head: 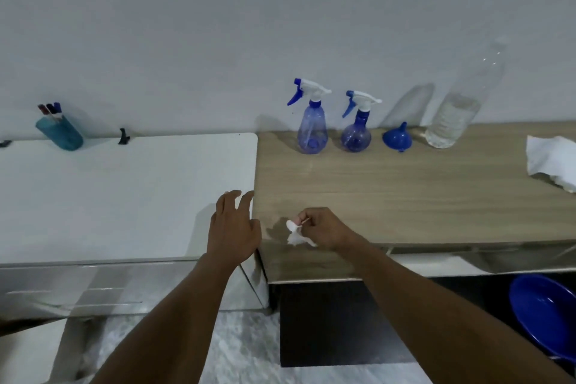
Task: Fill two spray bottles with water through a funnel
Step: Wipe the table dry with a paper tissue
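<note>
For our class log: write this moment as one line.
left hand open over white top | right hand pinches tissue on wooden counter | spray bottles capped | funnel, water bottle untouched

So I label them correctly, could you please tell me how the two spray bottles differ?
The left bottle is taller with a teardrop-shaped body; the right bottle is shorter with a round one. The left bottle's neck collar is white; the right bottle's is blue. Both are translucent blue, upright, with white-and-blue trigger heads on.
</note>
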A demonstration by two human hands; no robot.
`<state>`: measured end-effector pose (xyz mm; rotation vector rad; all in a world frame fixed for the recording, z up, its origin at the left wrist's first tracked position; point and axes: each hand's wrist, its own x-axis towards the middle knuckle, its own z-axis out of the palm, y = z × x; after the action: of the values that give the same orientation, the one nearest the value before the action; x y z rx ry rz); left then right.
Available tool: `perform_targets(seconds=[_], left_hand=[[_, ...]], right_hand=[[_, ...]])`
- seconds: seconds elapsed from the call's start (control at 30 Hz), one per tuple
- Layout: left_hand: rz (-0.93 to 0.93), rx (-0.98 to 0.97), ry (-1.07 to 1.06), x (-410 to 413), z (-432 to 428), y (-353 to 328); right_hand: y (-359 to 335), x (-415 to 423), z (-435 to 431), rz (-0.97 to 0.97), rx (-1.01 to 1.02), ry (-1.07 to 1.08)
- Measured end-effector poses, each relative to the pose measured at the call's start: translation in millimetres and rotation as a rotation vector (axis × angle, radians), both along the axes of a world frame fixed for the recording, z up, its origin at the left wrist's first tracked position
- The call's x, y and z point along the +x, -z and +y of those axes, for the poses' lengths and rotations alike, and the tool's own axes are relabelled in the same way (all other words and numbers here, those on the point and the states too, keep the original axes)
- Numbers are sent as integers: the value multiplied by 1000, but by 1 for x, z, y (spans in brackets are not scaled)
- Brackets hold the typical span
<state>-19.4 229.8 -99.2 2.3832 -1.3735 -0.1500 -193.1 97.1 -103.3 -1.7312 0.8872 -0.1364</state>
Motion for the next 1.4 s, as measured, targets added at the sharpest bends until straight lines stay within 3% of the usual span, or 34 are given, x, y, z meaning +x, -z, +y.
perform_targets(seconds=[0.13, 0.3, 0.47, 0.73, 0.93, 1.4], left_hand=[[4, -45, 83, -37, -40, -24], [-11, -47, 201, -104, -94, -53], [-16, -46, 335, -196, -143, -78], [-29, -17, 538, -368, -190, -104], [-32, 19, 688, -490, -220, -121], [-29, 252, 1065, -690, -301, -94]], right_hand=[[-45, -64, -42, -41, 177, 242], [-86, -159, -85, -9, 113, 478], [-118, -262, -115, 3, 200, 705], [-154, -448, -127, 184, -110, 622], [-164, -568, -125, 285, -219, 727], [-115, -759, -137, 319, -102, 1035]])
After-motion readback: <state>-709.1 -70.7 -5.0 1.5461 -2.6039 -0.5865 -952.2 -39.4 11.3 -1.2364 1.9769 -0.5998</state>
